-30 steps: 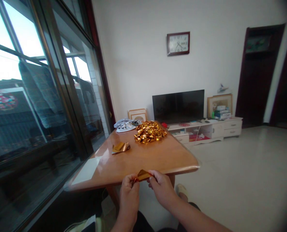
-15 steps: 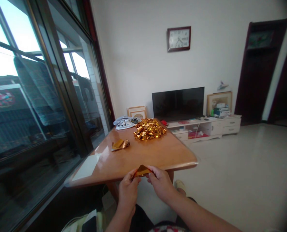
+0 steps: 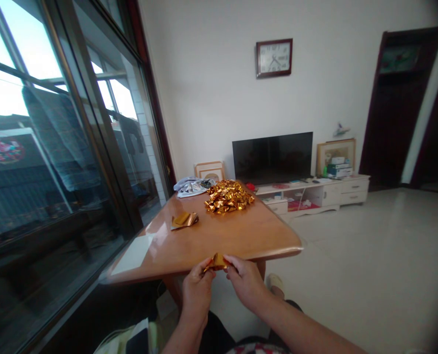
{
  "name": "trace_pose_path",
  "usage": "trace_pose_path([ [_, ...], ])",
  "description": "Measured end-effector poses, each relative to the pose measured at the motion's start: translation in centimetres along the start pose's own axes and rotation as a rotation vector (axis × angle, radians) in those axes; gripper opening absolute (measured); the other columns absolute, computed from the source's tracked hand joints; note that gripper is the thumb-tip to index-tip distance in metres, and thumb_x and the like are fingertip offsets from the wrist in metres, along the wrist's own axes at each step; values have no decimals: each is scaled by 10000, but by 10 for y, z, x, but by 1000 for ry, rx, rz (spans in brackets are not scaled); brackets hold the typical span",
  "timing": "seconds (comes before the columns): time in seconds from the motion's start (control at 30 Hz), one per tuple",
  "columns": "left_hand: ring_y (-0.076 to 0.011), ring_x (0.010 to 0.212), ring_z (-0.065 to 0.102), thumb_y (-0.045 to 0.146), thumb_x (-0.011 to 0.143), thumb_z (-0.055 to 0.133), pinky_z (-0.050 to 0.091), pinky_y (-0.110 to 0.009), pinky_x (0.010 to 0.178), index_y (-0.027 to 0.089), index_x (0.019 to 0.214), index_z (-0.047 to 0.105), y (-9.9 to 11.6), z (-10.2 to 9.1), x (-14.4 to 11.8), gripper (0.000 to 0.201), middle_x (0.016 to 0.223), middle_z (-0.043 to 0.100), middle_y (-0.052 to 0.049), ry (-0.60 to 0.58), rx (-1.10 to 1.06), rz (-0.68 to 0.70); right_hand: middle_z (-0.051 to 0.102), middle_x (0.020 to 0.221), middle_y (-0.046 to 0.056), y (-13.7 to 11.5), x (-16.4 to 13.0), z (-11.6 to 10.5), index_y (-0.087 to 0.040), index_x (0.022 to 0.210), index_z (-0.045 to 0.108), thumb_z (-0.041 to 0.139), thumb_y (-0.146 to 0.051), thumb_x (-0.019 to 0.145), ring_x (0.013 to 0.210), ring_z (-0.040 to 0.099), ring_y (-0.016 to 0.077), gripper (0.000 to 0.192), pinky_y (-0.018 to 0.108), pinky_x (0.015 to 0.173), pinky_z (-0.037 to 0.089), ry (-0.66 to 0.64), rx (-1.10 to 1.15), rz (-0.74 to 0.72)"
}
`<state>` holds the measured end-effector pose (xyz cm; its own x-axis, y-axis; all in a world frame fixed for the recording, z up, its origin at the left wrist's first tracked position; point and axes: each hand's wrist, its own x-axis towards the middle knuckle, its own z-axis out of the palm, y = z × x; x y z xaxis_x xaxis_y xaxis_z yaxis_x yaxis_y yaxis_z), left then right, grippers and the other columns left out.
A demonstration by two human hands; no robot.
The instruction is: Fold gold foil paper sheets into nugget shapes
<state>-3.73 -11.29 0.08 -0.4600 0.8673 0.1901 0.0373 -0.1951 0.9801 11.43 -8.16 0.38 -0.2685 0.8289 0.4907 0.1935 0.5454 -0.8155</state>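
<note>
Gold foil paper (image 3: 216,261) sits pinched between the left hand (image 3: 197,289) and right hand (image 3: 245,281) at the near table (image 3: 219,236) edge. Since a second ago it has bunched tighter, so the fold looks further along. A foil pile (image 3: 227,196) lies beyond.

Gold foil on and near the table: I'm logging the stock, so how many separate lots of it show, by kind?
Heaped pile of folded gold pieces: 1
Loose gold sheets lying on the table: 1 small bunch
Gold piece held between left hand and right hand: 1
Total: 3 lots
</note>
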Motion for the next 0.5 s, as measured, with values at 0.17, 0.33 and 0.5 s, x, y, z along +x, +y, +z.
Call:
trace_pose_path([
  [0.17, -264, 1013, 703, 257, 724, 693, 511, -377, 929, 141, 1112, 776, -1, 0, -1, 413, 1083, 789, -116, -31, 20, -7, 773, 979, 71, 6, 0, -2, -211, 1199, 733, 517, -243, 935, 805, 715, 225, 344, 314, 737, 550, 8, -4, 28],
  [0.33, -255, 1071, 682, 234, 733, 682, 490, -357, 956, 165, 1101, 787, 1, 1, -3, 388, 1135, 776, -98, -57, 41, 22, 774, 1003, 65, 7, 1, -3, -210, 1188, 737, 508, -245, 932, 842, 716, 223, 345, 315, 767, 552, 1, 4, 35],
  [0.5, -261, 1074, 676, 216, 728, 676, 486, -361, 952, 182, 1088, 798, 3, 0, -5, 382, 1116, 778, -90, -102, 53, 43, 773, 958, 49, 5, 2, -4, -214, 1195, 735, 490, -231, 934, 775, 701, 206, 358, 300, 723, 538, -4, 10, 40],
])
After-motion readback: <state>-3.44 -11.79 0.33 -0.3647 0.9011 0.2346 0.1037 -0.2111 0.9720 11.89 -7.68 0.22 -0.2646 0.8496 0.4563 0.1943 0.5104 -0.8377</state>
